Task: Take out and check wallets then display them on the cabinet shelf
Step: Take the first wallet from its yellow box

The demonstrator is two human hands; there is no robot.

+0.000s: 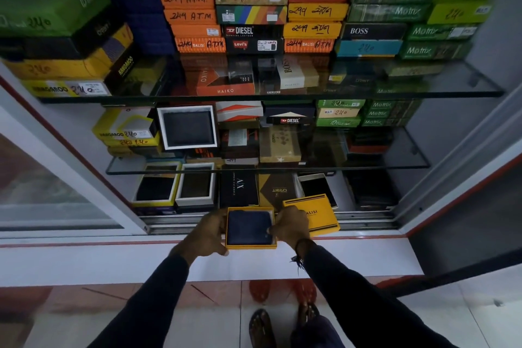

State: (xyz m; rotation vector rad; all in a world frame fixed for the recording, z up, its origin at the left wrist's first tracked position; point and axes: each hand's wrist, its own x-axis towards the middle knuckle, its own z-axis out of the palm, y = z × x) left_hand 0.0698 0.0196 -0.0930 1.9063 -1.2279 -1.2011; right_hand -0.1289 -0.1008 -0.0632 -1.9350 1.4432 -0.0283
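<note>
A dark navy wallet (249, 227) lies inside an open yellow box (250, 246) held in front of the cabinet's bottom shelf. My left hand (206, 232) grips the box's left side. My right hand (291, 227) holds the box's right edge, its thumb touching the wallet, and also pins the yellow Balisi lid (319, 215) behind its fingers. The lid tilts up to the right of the box.
The cabinet has glass shelves (271, 96) stacked with many coloured wallet boxes. Open boxes with dark wallets (187, 127) stand on the middle and bottom shelves. A sliding glass door (56, 183) is at the left. A white ledge (113, 260) runs below; my sandalled feet are on the floor.
</note>
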